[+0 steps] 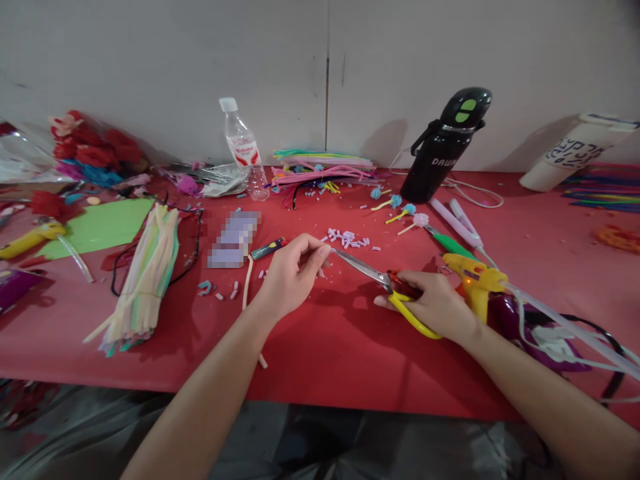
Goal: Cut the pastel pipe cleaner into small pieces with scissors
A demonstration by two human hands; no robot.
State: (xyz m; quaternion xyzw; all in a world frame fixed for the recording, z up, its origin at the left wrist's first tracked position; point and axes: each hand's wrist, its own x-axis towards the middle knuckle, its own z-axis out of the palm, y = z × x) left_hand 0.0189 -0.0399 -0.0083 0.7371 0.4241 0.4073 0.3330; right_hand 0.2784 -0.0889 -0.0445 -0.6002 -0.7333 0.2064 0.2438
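Observation:
Near the middle of the red table (320, 360), my left hand (299, 273) is closed in a pinch on something too small to make out. My right hand (434, 300) grips a pair of scissors (364, 268) with yellow and red handles. Their blades point left, with the tips close to my left fingertips. Just beyond the blades lies a small pile of short lilac pieces (347, 238). A few more short pieces (235, 290) and a long cream stem (247, 287) are left of my left hand.
A bundle of pale stems (150, 267) lies left. A yellow glue gun (475, 280) and cords are beside my right hand. At the back stand a plastic bottle (244, 150), a black flask (440, 153) and a white cup (570, 150); small pompom-tipped stems (407, 210) lie before the flask.

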